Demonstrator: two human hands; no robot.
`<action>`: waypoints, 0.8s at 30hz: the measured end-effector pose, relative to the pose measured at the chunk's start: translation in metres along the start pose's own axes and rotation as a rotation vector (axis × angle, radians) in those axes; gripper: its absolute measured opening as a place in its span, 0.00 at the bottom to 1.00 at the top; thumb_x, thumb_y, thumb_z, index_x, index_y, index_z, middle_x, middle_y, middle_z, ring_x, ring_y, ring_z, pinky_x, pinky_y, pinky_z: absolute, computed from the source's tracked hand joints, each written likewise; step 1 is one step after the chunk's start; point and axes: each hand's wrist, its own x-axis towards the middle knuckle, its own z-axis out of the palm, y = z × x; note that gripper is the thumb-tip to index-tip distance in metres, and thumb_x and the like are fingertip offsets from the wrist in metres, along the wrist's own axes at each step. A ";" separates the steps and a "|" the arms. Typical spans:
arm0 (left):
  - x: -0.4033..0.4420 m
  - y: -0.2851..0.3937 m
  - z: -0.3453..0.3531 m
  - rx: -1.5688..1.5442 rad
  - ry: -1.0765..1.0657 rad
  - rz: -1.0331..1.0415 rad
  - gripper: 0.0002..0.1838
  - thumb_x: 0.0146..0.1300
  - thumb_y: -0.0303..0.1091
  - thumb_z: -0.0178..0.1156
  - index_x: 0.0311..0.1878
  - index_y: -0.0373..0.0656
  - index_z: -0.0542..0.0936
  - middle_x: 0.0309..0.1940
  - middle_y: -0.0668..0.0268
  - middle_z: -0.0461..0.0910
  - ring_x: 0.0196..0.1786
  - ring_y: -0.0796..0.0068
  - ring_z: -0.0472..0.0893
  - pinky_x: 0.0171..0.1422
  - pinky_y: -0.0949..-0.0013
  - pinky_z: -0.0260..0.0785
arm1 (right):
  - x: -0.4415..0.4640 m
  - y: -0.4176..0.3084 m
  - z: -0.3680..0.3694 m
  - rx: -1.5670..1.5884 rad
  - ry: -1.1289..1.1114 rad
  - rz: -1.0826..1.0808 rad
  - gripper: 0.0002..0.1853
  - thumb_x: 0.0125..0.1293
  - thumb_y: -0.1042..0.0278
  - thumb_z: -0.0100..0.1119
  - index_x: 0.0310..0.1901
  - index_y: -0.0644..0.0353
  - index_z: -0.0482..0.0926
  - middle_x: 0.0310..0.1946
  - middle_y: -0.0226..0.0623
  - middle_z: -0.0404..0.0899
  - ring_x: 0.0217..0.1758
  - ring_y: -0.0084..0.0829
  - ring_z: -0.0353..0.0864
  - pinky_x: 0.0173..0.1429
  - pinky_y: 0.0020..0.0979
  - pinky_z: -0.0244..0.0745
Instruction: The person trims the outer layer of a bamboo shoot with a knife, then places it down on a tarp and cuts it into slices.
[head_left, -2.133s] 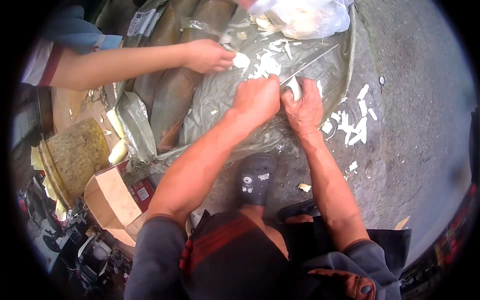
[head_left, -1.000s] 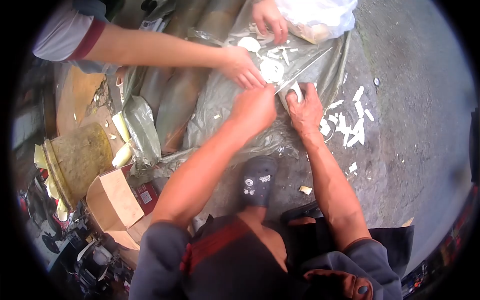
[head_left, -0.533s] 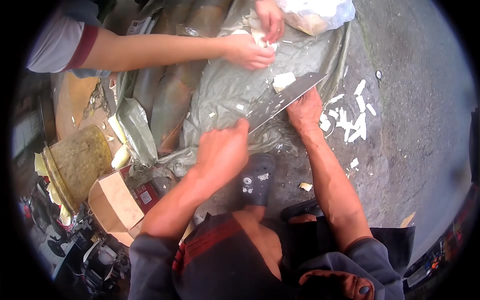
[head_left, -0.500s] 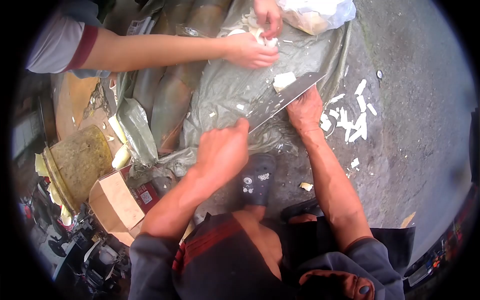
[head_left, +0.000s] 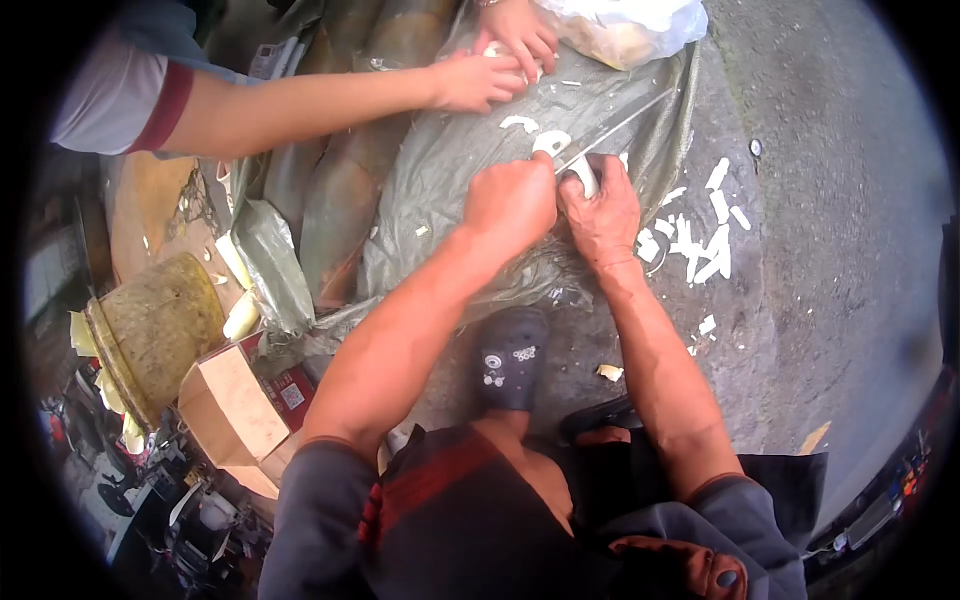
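Note:
My left hand [head_left: 510, 205] is closed round the handle of a wide-bladed knife [head_left: 622, 119]. The blade points up and right and shows nearly edge-on. My right hand [head_left: 607, 212] grips a curved white piece of what looks like bamboo shoot [head_left: 584, 178], close beside the blade. Just beyond the knife lies a white ring-like piece [head_left: 551, 143]. A thin white sliver [head_left: 519, 123] rests farther left on the grey-green plastic sheet [head_left: 420, 195] under the work. Whether the blade touches the held piece is hard to tell.
Another person's hands [head_left: 478, 82] handle white pieces at the top. A white plastic bag [head_left: 640, 32] stands beside them. Several cut white strips [head_left: 718, 250] lie on the ground at right. To the left are a dirty yellow bucket [head_left: 160, 325] and an open cardboard box [head_left: 232, 400].
My left hand moved up and right, and the blade turned from showing its flat side to nearly edge-on. My right hand shifted slightly, showing a curved white piece. The other person's hands moved left.

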 end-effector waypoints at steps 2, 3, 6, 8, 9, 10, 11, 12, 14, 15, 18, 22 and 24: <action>0.000 0.000 -0.005 -0.006 -0.029 -0.026 0.11 0.61 0.29 0.56 0.44 0.33 0.80 0.33 0.45 0.86 0.40 0.45 0.87 0.46 0.47 0.78 | 0.000 -0.002 -0.001 0.002 0.007 0.000 0.20 0.56 0.59 0.65 0.45 0.63 0.77 0.42 0.48 0.81 0.47 0.53 0.80 0.52 0.48 0.75; 0.000 0.001 -0.004 -0.012 -0.043 -0.034 0.12 0.61 0.28 0.56 0.46 0.33 0.79 0.34 0.45 0.85 0.41 0.44 0.86 0.47 0.46 0.77 | 0.000 -0.003 -0.001 0.003 0.007 -0.003 0.20 0.56 0.59 0.65 0.45 0.64 0.77 0.42 0.48 0.81 0.47 0.53 0.80 0.52 0.48 0.75; 0.010 -0.001 -0.006 -0.049 -0.054 -0.017 0.13 0.61 0.28 0.56 0.47 0.35 0.79 0.36 0.44 0.85 0.43 0.42 0.85 0.49 0.43 0.75 | -0.003 -0.001 -0.005 0.008 -0.036 -0.025 0.20 0.57 0.58 0.65 0.46 0.64 0.78 0.45 0.48 0.80 0.49 0.52 0.80 0.54 0.47 0.75; 0.011 -0.006 -0.004 -0.075 -0.014 0.004 0.12 0.61 0.29 0.56 0.47 0.35 0.79 0.37 0.44 0.85 0.42 0.41 0.84 0.49 0.42 0.74 | -0.002 -0.002 -0.006 0.027 -0.053 -0.001 0.21 0.57 0.58 0.64 0.47 0.63 0.78 0.46 0.48 0.80 0.50 0.52 0.80 0.55 0.46 0.75; 0.004 -0.011 -0.001 -0.095 0.027 0.008 0.12 0.61 0.29 0.56 0.47 0.35 0.79 0.36 0.44 0.85 0.42 0.40 0.84 0.49 0.42 0.74 | -0.003 -0.002 -0.007 0.037 -0.066 0.016 0.21 0.58 0.57 0.64 0.48 0.63 0.78 0.47 0.48 0.80 0.50 0.52 0.80 0.56 0.45 0.75; -0.004 -0.013 -0.003 -0.115 0.066 0.015 0.11 0.61 0.29 0.56 0.46 0.36 0.78 0.36 0.44 0.85 0.42 0.40 0.84 0.49 0.41 0.73 | -0.002 -0.001 -0.007 0.059 -0.064 0.028 0.21 0.58 0.57 0.64 0.48 0.63 0.79 0.47 0.47 0.80 0.51 0.52 0.80 0.56 0.45 0.75; -0.016 -0.015 -0.005 -0.073 0.057 0.000 0.11 0.61 0.28 0.56 0.46 0.36 0.78 0.34 0.44 0.84 0.40 0.39 0.83 0.48 0.41 0.73 | -0.002 0.002 -0.008 0.077 -0.057 0.048 0.21 0.58 0.57 0.64 0.49 0.63 0.79 0.48 0.47 0.80 0.51 0.51 0.79 0.56 0.45 0.75; -0.037 -0.014 -0.011 -0.032 0.040 -0.017 0.10 0.61 0.28 0.56 0.45 0.36 0.78 0.32 0.44 0.84 0.38 0.37 0.83 0.47 0.41 0.73 | -0.004 0.005 -0.009 0.096 -0.056 0.074 0.21 0.58 0.57 0.63 0.49 0.63 0.79 0.48 0.47 0.80 0.52 0.51 0.79 0.57 0.45 0.75; -0.072 -0.017 -0.017 0.003 0.039 -0.035 0.08 0.61 0.27 0.56 0.42 0.36 0.76 0.29 0.46 0.83 0.34 0.37 0.82 0.43 0.40 0.73 | -0.006 0.005 -0.009 0.046 -0.053 0.072 0.21 0.58 0.58 0.63 0.49 0.63 0.78 0.48 0.47 0.79 0.52 0.51 0.79 0.56 0.45 0.75; -0.085 -0.020 -0.019 0.014 0.026 -0.037 0.07 0.61 0.27 0.57 0.41 0.37 0.76 0.28 0.46 0.83 0.33 0.37 0.82 0.42 0.41 0.73 | -0.004 0.004 -0.006 0.025 -0.053 0.064 0.21 0.59 0.58 0.62 0.49 0.63 0.78 0.47 0.47 0.79 0.52 0.52 0.79 0.56 0.46 0.74; -0.109 -0.026 -0.019 0.030 -0.011 -0.039 0.06 0.60 0.27 0.58 0.39 0.37 0.74 0.27 0.47 0.83 0.31 0.39 0.83 0.39 0.42 0.74 | -0.004 0.011 -0.002 -0.007 -0.037 0.009 0.19 0.59 0.60 0.61 0.49 0.62 0.76 0.45 0.48 0.78 0.52 0.52 0.78 0.55 0.47 0.74; -0.112 -0.033 -0.014 0.040 0.001 -0.018 0.06 0.59 0.26 0.58 0.39 0.38 0.73 0.27 0.48 0.83 0.31 0.41 0.83 0.38 0.43 0.74 | -0.006 0.009 -0.001 0.025 -0.039 0.010 0.18 0.60 0.59 0.63 0.47 0.61 0.74 0.43 0.48 0.78 0.50 0.53 0.78 0.52 0.48 0.74; -0.108 -0.031 -0.014 0.051 0.005 -0.002 0.07 0.59 0.26 0.58 0.40 0.39 0.73 0.27 0.49 0.83 0.31 0.41 0.83 0.37 0.44 0.74 | -0.004 0.009 -0.002 0.049 -0.044 0.049 0.18 0.60 0.59 0.63 0.47 0.60 0.74 0.43 0.47 0.78 0.49 0.53 0.78 0.52 0.48 0.74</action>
